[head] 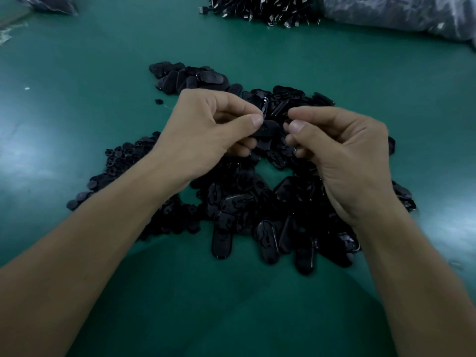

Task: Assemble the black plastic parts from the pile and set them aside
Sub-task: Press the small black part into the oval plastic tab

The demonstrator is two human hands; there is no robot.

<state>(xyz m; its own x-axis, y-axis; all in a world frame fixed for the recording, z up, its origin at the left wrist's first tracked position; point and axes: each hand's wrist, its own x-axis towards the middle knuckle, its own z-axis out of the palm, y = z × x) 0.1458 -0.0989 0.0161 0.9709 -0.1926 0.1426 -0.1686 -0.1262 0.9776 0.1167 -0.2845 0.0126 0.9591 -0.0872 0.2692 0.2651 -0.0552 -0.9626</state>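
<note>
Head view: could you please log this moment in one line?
left hand: pinches black oval part | right hand: fingers curled beside it, hold unclear | pile: beneath hands

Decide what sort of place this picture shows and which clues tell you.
Probably a factory assembly bench: a green work surface heaped with many black plastic parts, another heap of small parts at the far edge, and filled plastic bags beside it.

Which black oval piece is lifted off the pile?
The oval piece pinched by the left hand; the other ovals lie in the pile.
</note>
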